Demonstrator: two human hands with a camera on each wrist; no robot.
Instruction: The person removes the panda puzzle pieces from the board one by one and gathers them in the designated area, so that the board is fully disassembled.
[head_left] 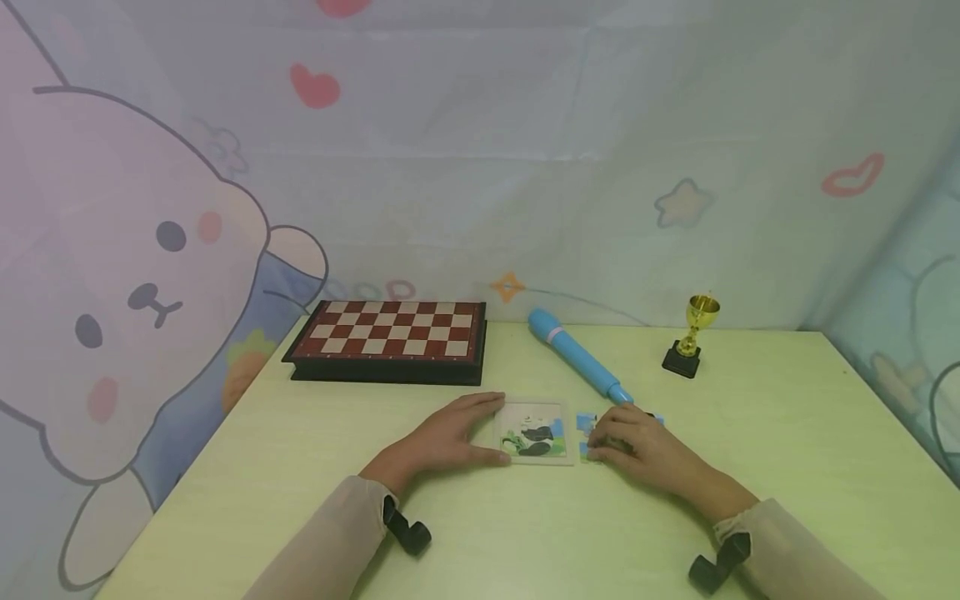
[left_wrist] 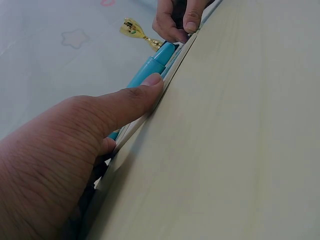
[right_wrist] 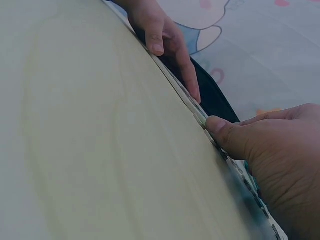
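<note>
A small puzzle tray [head_left: 531,461] with a pale rim lies flat on the table, part of a black, white and green picture in its lower half. My left hand [head_left: 453,437] is at its left side, thumb and fingers spread and touching the near and far left corners. To the right of the tray lie loose puzzle pieces [head_left: 585,422] in blue and green, partly hidden under my right hand [head_left: 637,442]. That hand's fingers bend down with the thumb [right_wrist: 220,125] close to them, pinching a puzzle piece mostly covered by the fingertips.
Behind the left hand sits a black-sided chessboard box [head_left: 386,342] with red and white squares. A blue microphone-shaped stick [head_left: 577,358] lies slantwise behind the tray and the right hand. Further right stands a gold trophy cup [head_left: 697,321] on a black base. A printed cloth backdrop [head_left: 465,125] rises behind the table.
</note>
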